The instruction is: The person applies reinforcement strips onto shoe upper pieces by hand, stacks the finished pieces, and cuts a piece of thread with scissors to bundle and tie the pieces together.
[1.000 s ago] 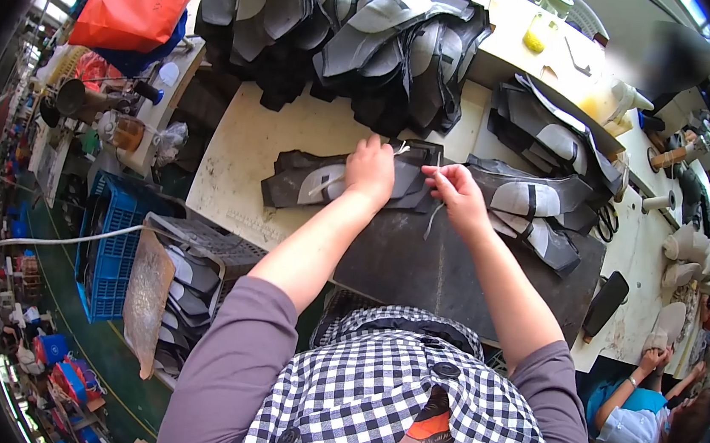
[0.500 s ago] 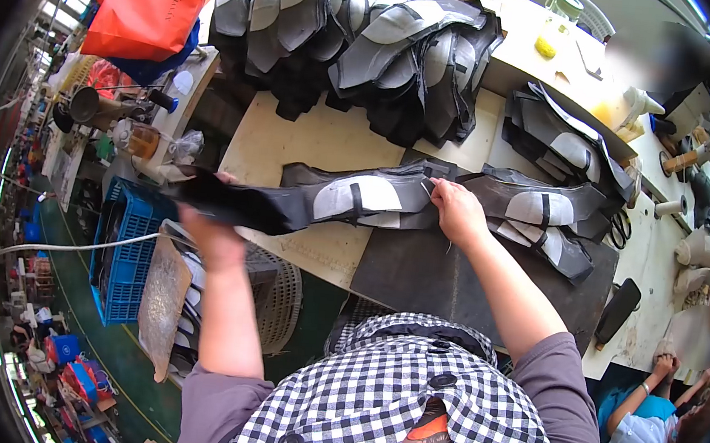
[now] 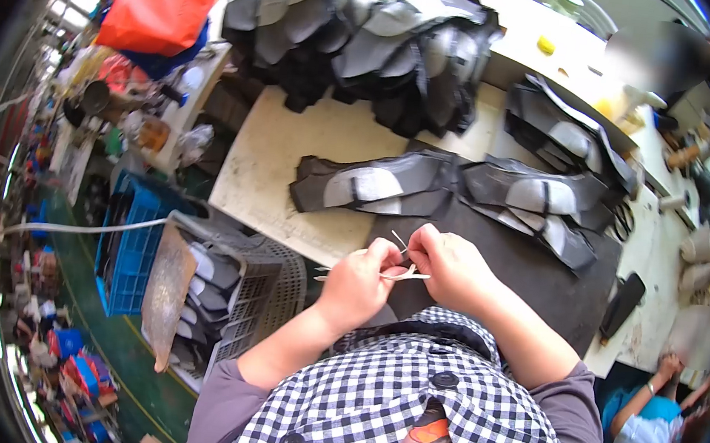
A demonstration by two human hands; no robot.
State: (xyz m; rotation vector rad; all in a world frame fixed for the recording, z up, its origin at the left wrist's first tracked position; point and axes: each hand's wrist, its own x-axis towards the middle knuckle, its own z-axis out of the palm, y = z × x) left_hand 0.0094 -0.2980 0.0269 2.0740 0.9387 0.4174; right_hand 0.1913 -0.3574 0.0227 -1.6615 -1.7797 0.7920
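Note:
Both of my hands are close together in front of my chest, above the dark mat (image 3: 488,264). My left hand (image 3: 356,286) is closed on thin white strips (image 3: 408,275), whose ends stick out on both sides of its fingers. Fingertips of my right hand (image 3: 457,270) pinch the same bundle; a thin end points up between the hands. Whether it is tape, cord or trimmed material I cannot make out. Just beyond them lies a stack of dark grey shoe-upper-like pieces (image 3: 375,185) with light grey panels. A similar stack (image 3: 545,197) is to its right.
A big heap of similar pieces (image 3: 355,42) covers the table's far side. Black-handled scissors (image 3: 622,222) lie at the right. Down to the left stand a blue crate (image 3: 126,246) and a pale basket (image 3: 249,297) with pieces inside. Another person (image 3: 644,412) sits at the right.
My left hand came in from the left and no longer has the dark piece. My right hand left the middle stack and drew back toward my chest. The hands now meet at the white strips.

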